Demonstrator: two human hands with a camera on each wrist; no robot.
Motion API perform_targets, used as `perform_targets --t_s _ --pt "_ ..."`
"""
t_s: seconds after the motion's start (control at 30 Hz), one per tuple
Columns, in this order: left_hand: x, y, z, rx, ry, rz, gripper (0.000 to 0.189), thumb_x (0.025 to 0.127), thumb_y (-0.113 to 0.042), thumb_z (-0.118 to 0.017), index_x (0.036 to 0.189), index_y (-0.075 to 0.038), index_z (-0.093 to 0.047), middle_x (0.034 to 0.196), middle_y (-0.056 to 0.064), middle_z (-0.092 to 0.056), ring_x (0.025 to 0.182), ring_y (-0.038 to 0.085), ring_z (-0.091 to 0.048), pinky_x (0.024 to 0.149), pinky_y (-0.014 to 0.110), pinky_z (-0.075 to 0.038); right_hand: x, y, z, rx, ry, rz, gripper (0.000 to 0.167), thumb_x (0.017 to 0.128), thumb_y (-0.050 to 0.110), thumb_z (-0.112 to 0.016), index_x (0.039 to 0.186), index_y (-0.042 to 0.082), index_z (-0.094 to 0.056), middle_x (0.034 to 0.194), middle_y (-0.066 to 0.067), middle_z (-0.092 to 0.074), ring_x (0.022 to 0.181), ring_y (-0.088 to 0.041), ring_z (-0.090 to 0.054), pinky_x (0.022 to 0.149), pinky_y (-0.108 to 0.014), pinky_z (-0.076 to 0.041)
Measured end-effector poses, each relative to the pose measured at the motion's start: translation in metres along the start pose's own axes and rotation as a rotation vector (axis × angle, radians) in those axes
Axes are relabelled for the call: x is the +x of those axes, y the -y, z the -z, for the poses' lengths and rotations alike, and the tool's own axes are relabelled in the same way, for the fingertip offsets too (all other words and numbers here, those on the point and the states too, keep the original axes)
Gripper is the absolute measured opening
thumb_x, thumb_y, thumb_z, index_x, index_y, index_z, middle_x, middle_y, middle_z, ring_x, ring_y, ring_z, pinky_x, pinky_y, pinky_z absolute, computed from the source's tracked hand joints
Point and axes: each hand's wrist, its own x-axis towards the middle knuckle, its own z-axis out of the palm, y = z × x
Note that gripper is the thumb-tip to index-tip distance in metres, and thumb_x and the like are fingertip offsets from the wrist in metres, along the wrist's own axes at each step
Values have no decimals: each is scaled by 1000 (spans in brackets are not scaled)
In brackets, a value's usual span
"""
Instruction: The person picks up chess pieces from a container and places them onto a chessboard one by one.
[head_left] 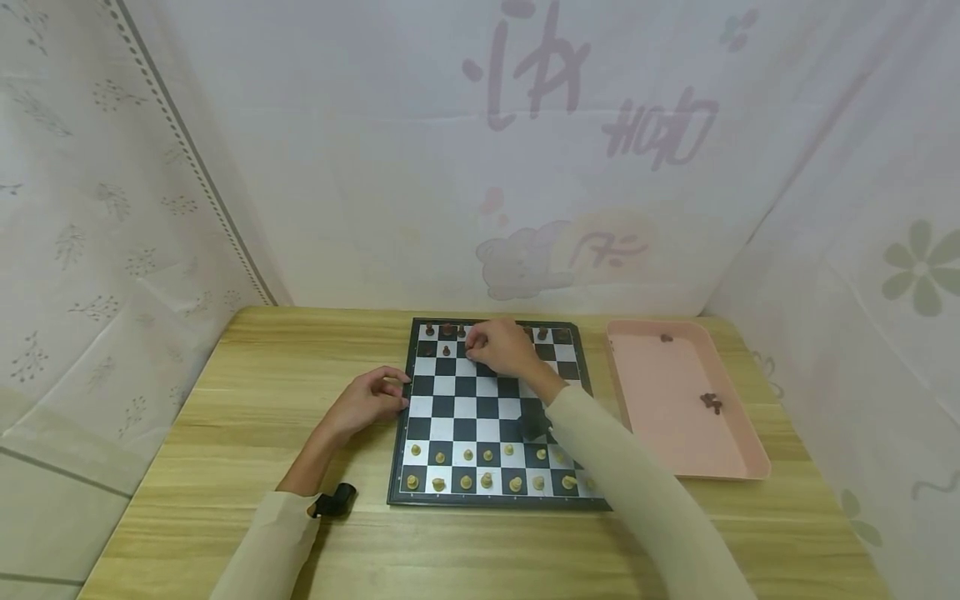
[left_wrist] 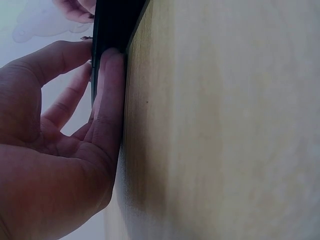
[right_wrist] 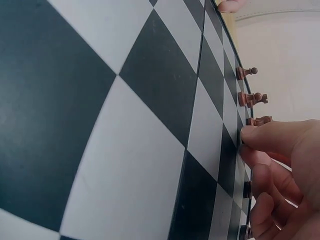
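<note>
A black-and-white chessboard (head_left: 465, 407) lies on the table. My right hand (head_left: 501, 346) is over its far rows, thumb and forefinger pinching a small dark chess piece (right_wrist: 243, 142) low at a square; the fingers hide most of it. Beside that hand stand a dark red pawn (head_left: 446, 351) and several other dark red pieces (right_wrist: 255, 98) along the far edge. My left hand (head_left: 369, 402) rests at the board's left edge, its fingers (left_wrist: 110, 100) fairly straight against the side and the thumb near the upper rim.
Light chess pieces (head_left: 486, 480) stand in two rows at the near side of the board. To the right lies a pink tray (head_left: 663, 408) with several dark red pieces (head_left: 711, 403) in it. Patterned cloth (head_left: 375, 167) hangs behind the wooden table (head_left: 300, 358).
</note>
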Motion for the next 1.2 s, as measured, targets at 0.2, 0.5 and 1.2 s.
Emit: perform_targets --t_s 0.2,0.5,1.2 --pt "1 2 -1 -3 -2 6 37 97 0 -77 133 2 -68 106 17 -72 93 25 -69 82 33 -60 -3 0 0 9 -8 -23 10 93 14 -89 101 13 -82 88 5 -76 81 -13 -69 77 -35 -58" --pt "2 6 0 5 -2 -10 36 96 0 -76 132 2 -69 104 15 -71 92 25 -68 81 33 -58 -18 -10 23 73 -104 -62 12 95 23 -87 100 13 -81 89 3 -75 86 -18 -69 78 -39 -56" --pt "0 2 1 53 -9 -13 37 97 -2 -77 132 0 -69 106 15 -71 95 27 -66 83 34 -54 -93 -116 101 96 -307 -263 20 107 27 -71 112 9 -79 106 -12 -77 98 -31 -66 97 -58 -50"
